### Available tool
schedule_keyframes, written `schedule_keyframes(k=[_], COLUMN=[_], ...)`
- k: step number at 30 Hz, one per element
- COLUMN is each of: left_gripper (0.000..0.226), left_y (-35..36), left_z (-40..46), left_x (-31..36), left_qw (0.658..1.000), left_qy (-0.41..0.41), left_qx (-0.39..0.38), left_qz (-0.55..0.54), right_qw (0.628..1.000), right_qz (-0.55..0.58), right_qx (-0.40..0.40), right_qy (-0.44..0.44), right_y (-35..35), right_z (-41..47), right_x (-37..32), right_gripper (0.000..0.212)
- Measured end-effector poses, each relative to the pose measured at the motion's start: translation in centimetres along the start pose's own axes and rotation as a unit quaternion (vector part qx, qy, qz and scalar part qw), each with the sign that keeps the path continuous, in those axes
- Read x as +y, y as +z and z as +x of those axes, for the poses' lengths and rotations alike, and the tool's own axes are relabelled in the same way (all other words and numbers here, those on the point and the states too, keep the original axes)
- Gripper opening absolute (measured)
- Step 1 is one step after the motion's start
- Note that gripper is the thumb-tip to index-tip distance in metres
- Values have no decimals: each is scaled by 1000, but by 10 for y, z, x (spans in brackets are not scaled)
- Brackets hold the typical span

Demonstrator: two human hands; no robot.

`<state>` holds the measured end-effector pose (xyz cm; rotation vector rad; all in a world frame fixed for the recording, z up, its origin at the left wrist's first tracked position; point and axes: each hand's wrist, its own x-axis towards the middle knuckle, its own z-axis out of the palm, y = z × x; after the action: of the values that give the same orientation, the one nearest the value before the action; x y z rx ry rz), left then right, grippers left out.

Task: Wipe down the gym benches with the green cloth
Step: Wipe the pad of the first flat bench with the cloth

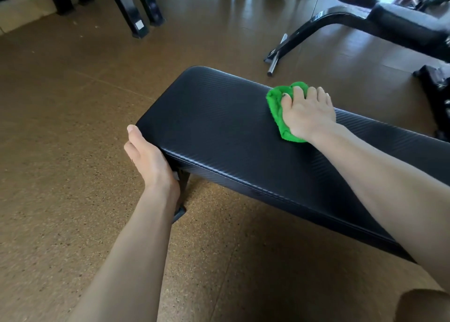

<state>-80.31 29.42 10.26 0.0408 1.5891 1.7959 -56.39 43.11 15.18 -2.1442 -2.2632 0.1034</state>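
Observation:
A flat black padded gym bench (214, 127) runs from the centre of the view to the right edge. My right hand (308, 113) presses a crumpled green cloth (276, 105) onto the far side of the pad's top. The cloth sticks out to the left of and below my fingers. My left hand (148, 158) grips the bench's near left corner, thumb up along the end of the pad and fingers hidden under it.
A second black bench (399, 24) on a curved frame stands at the back right. Black rack legs (136, 12) rise at the back left. Another dark piece of equipment (435, 88) sits at the right edge. Brown speckled rubber floor (60, 200) surrounds the bench.

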Motion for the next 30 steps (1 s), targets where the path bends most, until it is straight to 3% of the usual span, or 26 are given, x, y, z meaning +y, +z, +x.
schedule_keyframes(k=[5,9,11,13,19,24,30], left_gripper=[43,40,62,87,83,86,81], left_y=[0,-1,-2,-8,-23,-26,-33], left_z=[5,7,8,13,10,9,16], left_x=[-3,-4,-2,-2,4,6,5], left_qw=[1000,1000,1000,999,991,987,982], left_qy=[15,22,9,-12,-10,-16,-52], left_qx=[1,0,-10,-29,-108,-130,-112], left_qz=[-7,5,-3,-20,-83,-98,-142], right_qw=[997,978,960,944,900,885,885], right_qz=[26,51,68,80,27,-52,-42], right_qx=[-16,-33,-25,-14,46,94,108], right_qy=[-65,-199,-272,-320,-432,-453,-450], right_y=[2,5,9,12,19,22,31], right_z=[6,-20,-39,-54,-113,-122,-103], right_x=[-85,-151,-169,-174,-117,-92,-158], right_gripper=[69,69,67,63,63,60,58])
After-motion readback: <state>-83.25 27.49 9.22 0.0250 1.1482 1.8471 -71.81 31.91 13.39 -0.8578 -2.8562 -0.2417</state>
